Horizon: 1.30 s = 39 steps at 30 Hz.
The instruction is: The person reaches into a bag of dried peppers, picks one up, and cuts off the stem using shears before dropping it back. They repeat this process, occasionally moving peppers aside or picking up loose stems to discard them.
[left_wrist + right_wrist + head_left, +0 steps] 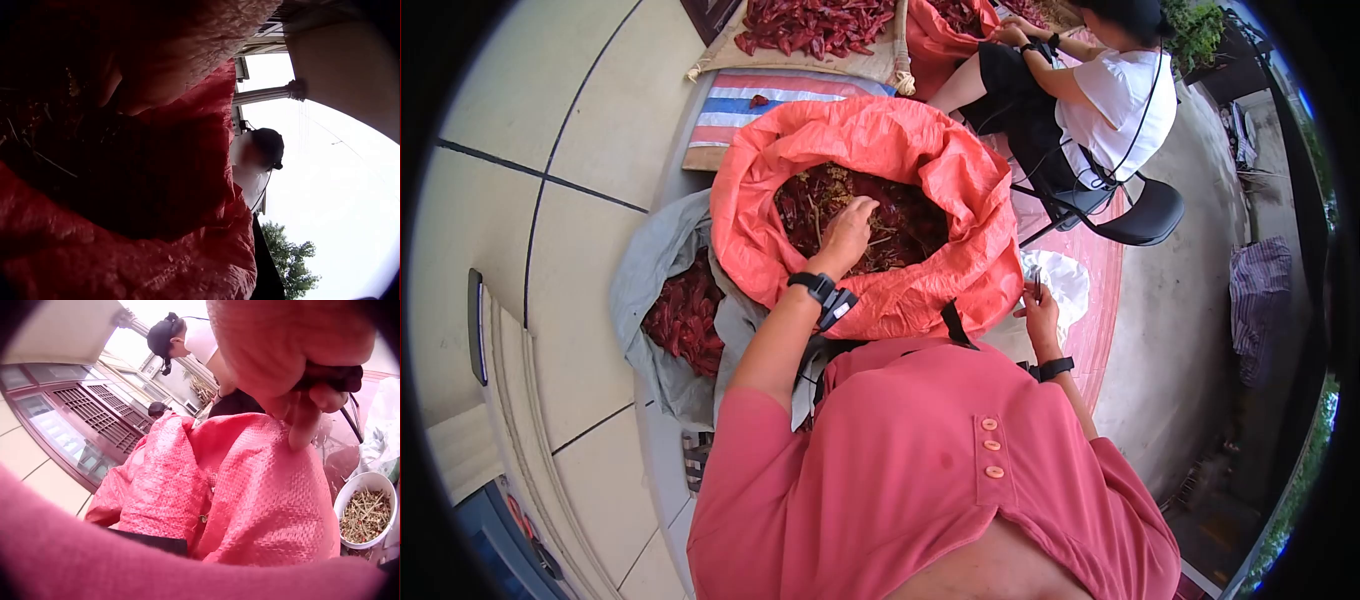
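Note:
A large red woven sack point(970, 180) stands before me, its rim rolled outward. Inside lie dark red dried chilies point(910, 215) mixed with pale stems. My left hand point(845, 238) reaches over the rim with loosely bent fingers above the chilies. Its fingertips sit in deep shadow in the left wrist view, and nothing shows between them. Beside the sack's right side, my right hand point(1042, 315) grips a small black-handled tool point(328, 378); a thin dark tip sticks up from it in the head view, the rest hidden by the fingers.
A grey sack point(640, 270) of red chilies leans at left. A white bucket point(365, 509) of stem scraps stands at right, near a white plastic bag point(1065, 280). Another person point(1115, 100) sits on a black chair point(1145, 215) ahead. Chilies are heaped on a mat point(870, 65).

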{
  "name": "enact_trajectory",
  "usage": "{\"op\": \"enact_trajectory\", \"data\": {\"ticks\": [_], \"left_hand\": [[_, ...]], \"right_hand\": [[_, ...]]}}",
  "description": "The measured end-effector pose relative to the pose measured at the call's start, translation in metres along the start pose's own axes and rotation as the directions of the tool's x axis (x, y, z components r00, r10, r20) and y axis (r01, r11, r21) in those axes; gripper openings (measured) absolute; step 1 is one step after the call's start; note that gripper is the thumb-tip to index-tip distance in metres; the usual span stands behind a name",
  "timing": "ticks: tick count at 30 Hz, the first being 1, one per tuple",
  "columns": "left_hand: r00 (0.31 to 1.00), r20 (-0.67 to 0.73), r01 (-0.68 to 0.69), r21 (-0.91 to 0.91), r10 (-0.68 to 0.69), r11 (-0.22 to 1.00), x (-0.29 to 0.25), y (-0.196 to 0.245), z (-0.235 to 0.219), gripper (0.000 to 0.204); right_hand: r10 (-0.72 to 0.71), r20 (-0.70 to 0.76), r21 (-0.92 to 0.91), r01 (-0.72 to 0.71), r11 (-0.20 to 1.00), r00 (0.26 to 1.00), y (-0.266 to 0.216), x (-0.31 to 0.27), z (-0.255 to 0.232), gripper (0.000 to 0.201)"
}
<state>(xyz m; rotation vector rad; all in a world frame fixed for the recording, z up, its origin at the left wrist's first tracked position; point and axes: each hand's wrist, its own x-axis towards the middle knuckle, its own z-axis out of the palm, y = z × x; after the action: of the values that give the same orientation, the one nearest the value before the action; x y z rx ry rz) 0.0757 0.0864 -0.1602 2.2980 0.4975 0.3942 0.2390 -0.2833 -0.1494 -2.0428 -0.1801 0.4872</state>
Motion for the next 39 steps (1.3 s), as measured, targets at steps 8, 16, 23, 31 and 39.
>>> {"op": "enact_trajectory", "data": {"ticks": [8, 16, 23, 31, 39], "left_hand": [[0.969, 0.232, 0.074, 0.064, -0.087, 0.995, 0.058, -0.037, 0.033, 0.05], [0.972, -0.026, 0.217, -0.274, -0.233, 0.937, 0.025, -0.031, 0.011, 0.031], [0.986, 0.011, 0.149, -0.529, -0.169, 0.836, -0.01, 0.05, -0.018, 0.037], [0.992, -0.121, 0.009, -0.276, -0.044, 0.961, -0.028, 0.137, -0.033, 0.044], [0.973, -0.214, 0.039, -0.236, -0.092, 0.971, -0.036, 0.165, -0.033, 0.047]], "right_hand": [[0.036, -0.061, -0.026, -0.037, 0.999, 0.997, -0.014, -0.052, -0.005, 0.024], [0.069, -0.136, 0.09, -0.057, 0.994, 0.988, -0.047, -0.079, -0.014, 0.023], [-0.11, 0.314, 0.125, 0.074, 0.989, 0.943, -0.165, -0.044, 0.032, 0.02], [-0.418, 0.514, 0.405, 0.218, 0.888, 0.749, -0.194, -0.027, 0.108, 0.016], [-0.67, 0.425, 0.258, 0.627, 0.735, 0.609, -0.207, -0.031, 0.097, 0.01]]}}
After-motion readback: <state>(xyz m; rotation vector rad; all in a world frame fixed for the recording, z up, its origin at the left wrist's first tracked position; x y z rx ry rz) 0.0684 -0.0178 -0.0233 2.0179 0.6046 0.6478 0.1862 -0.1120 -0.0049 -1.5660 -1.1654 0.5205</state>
